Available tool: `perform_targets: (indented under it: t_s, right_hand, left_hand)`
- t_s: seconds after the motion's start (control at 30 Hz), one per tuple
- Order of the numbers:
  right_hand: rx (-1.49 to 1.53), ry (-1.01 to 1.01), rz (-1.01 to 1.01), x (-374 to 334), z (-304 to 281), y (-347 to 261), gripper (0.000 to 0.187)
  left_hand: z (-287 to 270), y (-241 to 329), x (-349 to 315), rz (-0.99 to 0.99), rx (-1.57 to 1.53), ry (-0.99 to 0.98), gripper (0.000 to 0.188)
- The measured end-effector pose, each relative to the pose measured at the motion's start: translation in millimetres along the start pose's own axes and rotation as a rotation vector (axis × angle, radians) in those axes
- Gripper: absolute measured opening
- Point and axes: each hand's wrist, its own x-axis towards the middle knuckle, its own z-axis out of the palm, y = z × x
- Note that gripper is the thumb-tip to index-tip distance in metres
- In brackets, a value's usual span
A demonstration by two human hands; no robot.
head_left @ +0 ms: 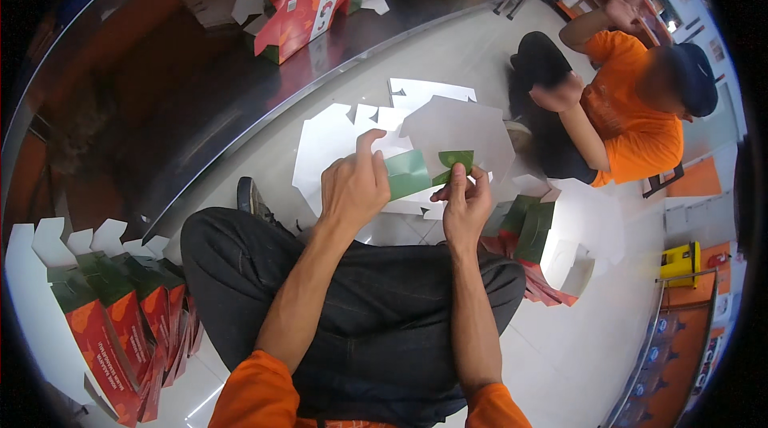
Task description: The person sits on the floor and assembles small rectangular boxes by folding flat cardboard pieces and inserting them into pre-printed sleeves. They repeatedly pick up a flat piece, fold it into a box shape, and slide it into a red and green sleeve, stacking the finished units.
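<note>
In front of my crossed legs is an unfolded carton point(464, 124), its white inside toward me and its edges notched. My left hand point(354, 186) grips the green flap point(409, 174) of this carton from the left, index finger raised. On the right, my right hand point(467, 206) pinches a smaller green tab point(454, 159) between thumb and fingers. A gap shows between the flap and the tab. Beneath lie more flat white carton sheets point(320, 152) on the floor. My fingers hide part of the folds.
Several folded red and green cartons point(120, 324) stand at my left, and more cartons point(536, 240) sit by my right knee. A dark metal shelf point(240, 120) ahead holds a red box point(308, 8). Another person in an orange shirt point(632, 116) sits at the far right.
</note>
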Motion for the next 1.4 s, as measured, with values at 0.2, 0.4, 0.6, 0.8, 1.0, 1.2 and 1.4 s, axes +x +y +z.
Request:
perform_targets:
  t_s: [0.2, 0.4, 0.6, 0.8, 1.0, 1.2, 1.4]
  right_hand:
    - [-0.471, -0.253, -0.272, -5.3, 2.5, 2.9, 0.030]
    - [-0.439, -0.306, -0.606, -13.0, 3.9, -4.4, 0.026]
    - [-0.202, -0.495, -0.259, -13.2, 5.6, -3.4, 0.043]
    - [0.146, -0.309, -0.059, -11.5, -20.6, -25.0, 0.058]
    - [-0.263, 0.290, -0.379, -23.6, -156.8, -96.3, 0.075]
    - [0.062, 0.388, -0.187, -44.5, -288.0, -111.7, 0.061]
    - [-0.811, 0.194, -0.113, -23.1, -326.8, 19.7, 0.052]
  left_hand:
    - [-5.2, -4.0, -1.6, 0.046, 0.034, -0.095, 0.034]
    - [-12.4, -3.1, 0.1, 0.113, -0.067, -0.102, 0.033]
    - [-5.7, -3.6, -5.5, 0.451, -0.227, 0.257, 0.025]
    - [14.8, 53.4, -34.6, 0.702, -0.123, 0.182, 0.018]
    - [12.0, 83.4, -62.2, 0.710, -0.316, 0.188, 0.026]
    - [44.3, 101.0, -53.6, 0.513, -0.410, -0.455, 0.045]
    - [149.0, 146.0, -58.4, 0.366, -0.504, -0.494, 0.046]
